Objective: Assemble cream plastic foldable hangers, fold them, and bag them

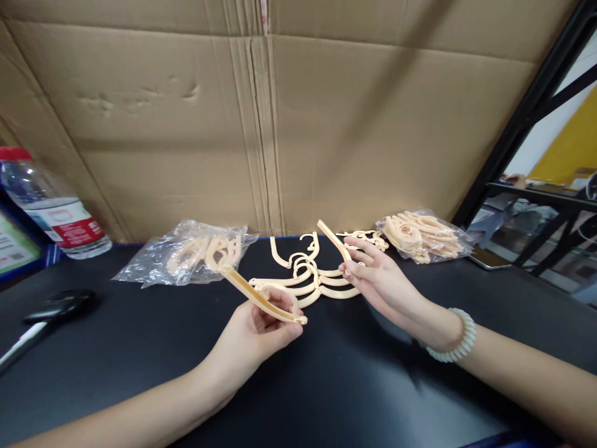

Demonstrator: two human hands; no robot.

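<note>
Cream plastic, both sides: my left hand (pixel 247 333) pinches a hooked piece (pixel 256 297), my right hand (pixel 387 281) pinches a slim arm (pixel 333 239), above the black table (pixel 317 379); handling step, I judge, calling next for steady alignment.

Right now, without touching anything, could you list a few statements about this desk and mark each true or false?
1. The left hand holds a cream piece. True.
2. Nothing is held on the right. False: the right hand holds a second piece.
3. A clear bag lies left of the loose pieces, another bag to their right. True.
4. There's a bracelet on the left wrist. False: the bracelet circles the right wrist.
5. The bottle has a red cap. True.
</note>
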